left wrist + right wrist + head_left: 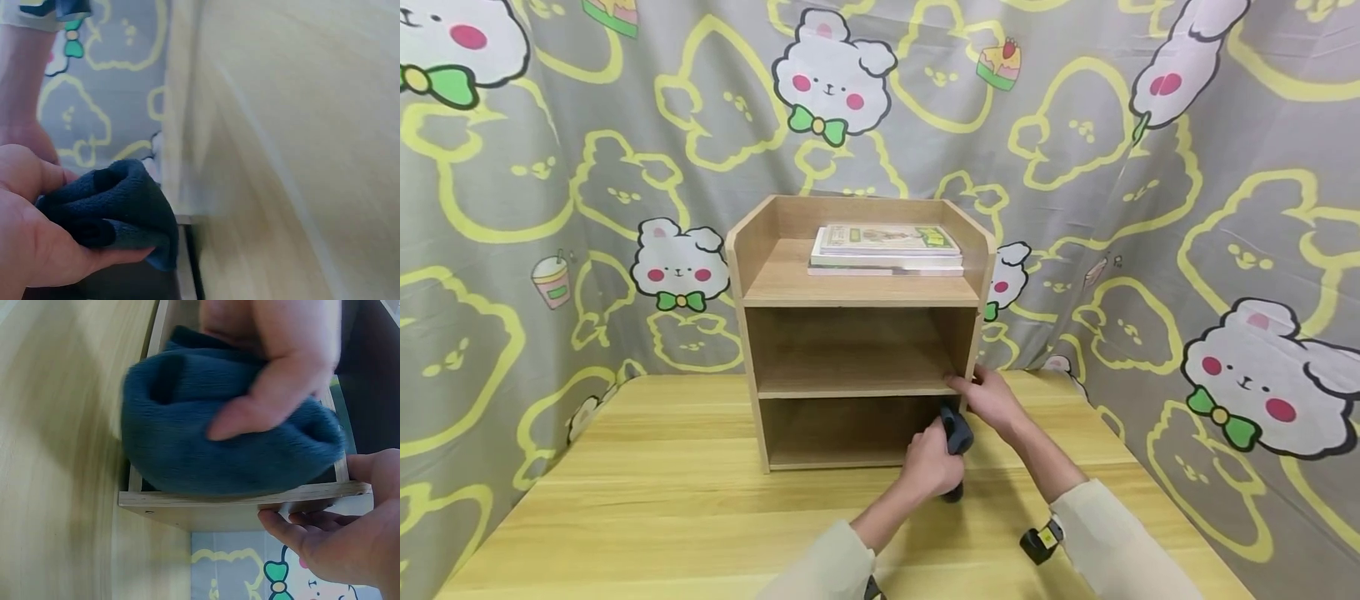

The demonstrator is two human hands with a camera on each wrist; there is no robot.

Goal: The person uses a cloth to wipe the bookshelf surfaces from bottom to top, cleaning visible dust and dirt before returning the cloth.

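Note:
A folded dark blue cloth is in my left hand, at the right front edge of the wooden shelf unit's bottom compartment. The left wrist view shows the thumb and fingers of that hand pinching the cloth, which is bunched in soft folds. My right hand grips the unit's right side panel near the middle board. In the right wrist view, the right hand has its thumb on one side of the panel and its fingers on the other; the cloth hides part of the bottom compartment.
A small stack of books or magazines lies on the unit's top level. The unit stands on a light wood table. A patterned grey curtain hangs behind and on both sides. A dark wrist camera sits at the right sleeve.

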